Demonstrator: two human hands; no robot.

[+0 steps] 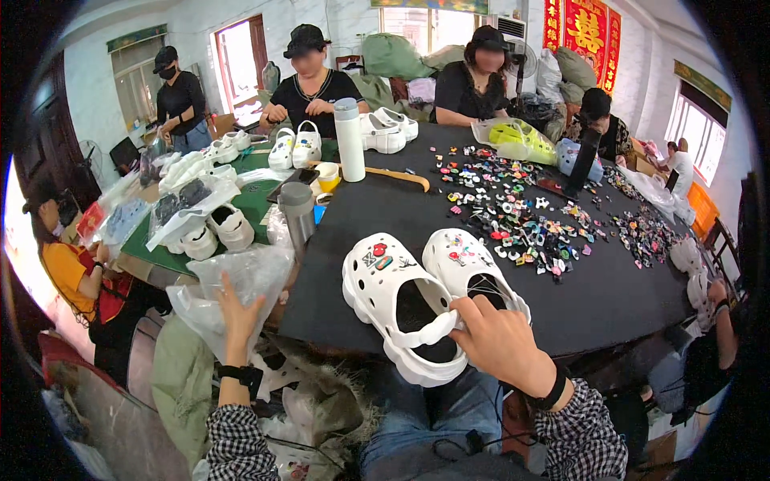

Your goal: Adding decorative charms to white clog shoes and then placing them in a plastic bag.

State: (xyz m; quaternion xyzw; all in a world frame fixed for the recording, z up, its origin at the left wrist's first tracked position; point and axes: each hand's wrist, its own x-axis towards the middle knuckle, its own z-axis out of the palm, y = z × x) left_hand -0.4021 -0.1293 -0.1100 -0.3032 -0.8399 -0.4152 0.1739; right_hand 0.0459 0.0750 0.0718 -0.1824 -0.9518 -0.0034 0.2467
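Observation:
A pair of white clogs (373, 297) with cut-out holes and small colourful charms on the toes is at the near edge of the black table. My right hand (501, 341) is closed on their heel straps, fingers pinching where the two clogs meet. Thin thread shows inside the right clog. To the left, past the table's edge, my left hand (237, 309) grips a clear plastic bag (261, 276), its thumb apart from the fingers. The bag is crumpled, and part of the hold is hidden behind the hand.
Loose shoe charms (521, 220) cover the black table's right side. A white bottle (349, 140), a grey tumbler (297, 216) and a wooden stick (397, 175) stand or lie beyond the clogs. More white clogs (233, 227) sit on the green mat. Several people work around the table.

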